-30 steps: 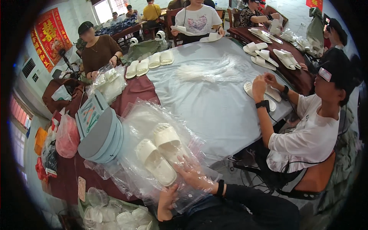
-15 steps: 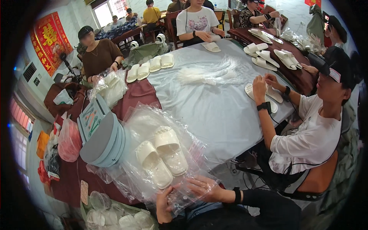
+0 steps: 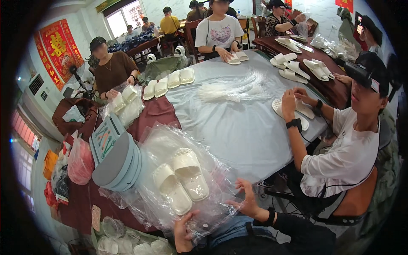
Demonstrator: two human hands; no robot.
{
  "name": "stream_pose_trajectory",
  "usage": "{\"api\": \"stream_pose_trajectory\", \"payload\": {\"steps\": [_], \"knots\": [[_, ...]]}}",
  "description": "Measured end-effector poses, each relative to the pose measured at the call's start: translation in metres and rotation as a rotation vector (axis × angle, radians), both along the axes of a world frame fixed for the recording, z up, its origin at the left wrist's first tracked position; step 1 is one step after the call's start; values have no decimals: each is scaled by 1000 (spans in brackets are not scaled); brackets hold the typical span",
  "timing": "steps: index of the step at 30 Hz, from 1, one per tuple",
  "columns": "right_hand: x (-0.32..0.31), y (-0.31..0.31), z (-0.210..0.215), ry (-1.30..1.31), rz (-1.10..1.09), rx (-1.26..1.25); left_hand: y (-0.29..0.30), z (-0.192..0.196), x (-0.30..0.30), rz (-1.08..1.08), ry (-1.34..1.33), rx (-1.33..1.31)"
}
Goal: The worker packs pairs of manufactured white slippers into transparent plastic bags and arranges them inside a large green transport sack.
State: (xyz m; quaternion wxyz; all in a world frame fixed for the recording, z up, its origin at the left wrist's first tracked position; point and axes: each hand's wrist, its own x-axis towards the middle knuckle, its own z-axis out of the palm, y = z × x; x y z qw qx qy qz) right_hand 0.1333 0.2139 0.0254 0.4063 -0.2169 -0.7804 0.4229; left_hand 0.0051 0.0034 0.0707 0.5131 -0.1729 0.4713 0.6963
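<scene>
A pair of cream slide slippers lies side by side inside a clear plastic bag in front of me. The toe straps point away from me. At the bag's near edge, my left hand pinches the plastic with its thumb on top; its other fingers are mostly hidden. My right hand is raised at the bag's right edge, fingers apart and curved, with nothing visible in them. The thumb comes close to the plastic; whether it touches, I cannot tell. More clear bags lie beneath and beyond the slippers.
Stacked grey-blue boxes stand left of the bag. A phone and a container of bagged slippers are at lower left. Loose clear bags lie mid-table. Co-workers handle slippers at the left, far side and right.
My right hand has let go of the bag's near edge and moved up and right, its fingers spreading. Across the table, a co-worker now has two slippers together where one lay.
</scene>
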Motion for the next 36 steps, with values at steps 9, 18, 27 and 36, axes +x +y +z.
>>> {"api": "stream_pose_trajectory", "payload": {"steps": [9, 18, 27, 36], "knots": [[-13, -19, -18, -23, 383, -628, 6, -5, 3, 81, 117, -56], [-11, -19, 3, -16, 417, -704, 3, -18, 2, 154, 121, -38], [-15, -21, 7, 39, 460, -512, 0, -16, 1, 46, 48, 49], [-39, -48, 34, 90, 572, -302, 6, -59, 6, -197, 201, 237]]}}
